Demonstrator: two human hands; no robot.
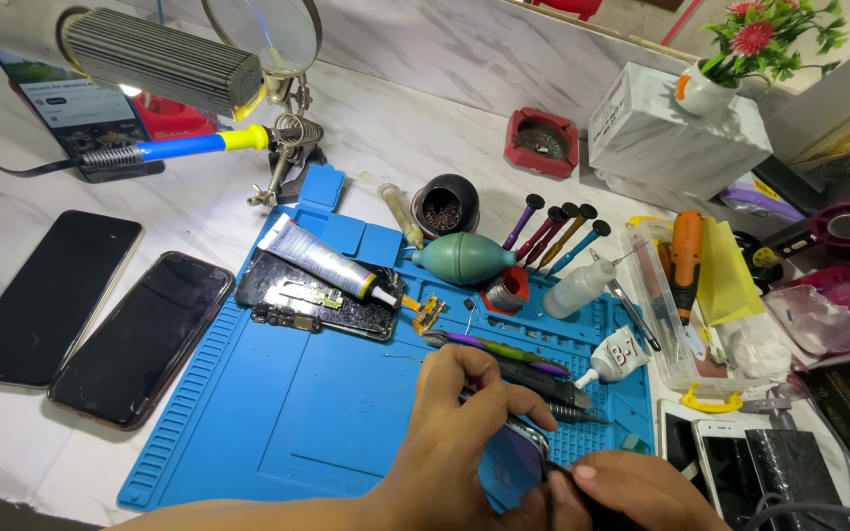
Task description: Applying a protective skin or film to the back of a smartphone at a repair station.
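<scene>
Both hands meet at the bottom edge of the frame, over the lower right part of the blue work mat (pixel 277 413). From the head view, the left hand (pixel 459 408) is curled closed around a thin dark tool, its tip pointing down at a small phone part with a purple-blue sheen (pixel 521 447). The right hand (pixel 632 487) pinches the same part from the lower right, fingers closed on its edge; a dark cable trails off beside it.

Just above the hands lie a pair of purple-handled tweezers (pixel 494 346) and a dark knife-like tool (pixel 553 385), with a small white glue bottle (pixel 610 359) to their right. Further up the mat sit an opened phone body (pixel 317 300) with a grey glue tube (pixel 322 258) resting across it, and a green rubber air blower (pixel 462 258). Two dark phones (pixel 91 315) lie face up on the white tabletop (pixel 12 442) at the left.

My judgement is that the tool could slip off the part and gouge it or the fingers pinching it, since the grip is tight and the tip sits close to them. The crowded tools beside the wrist could also get knocked.
</scene>
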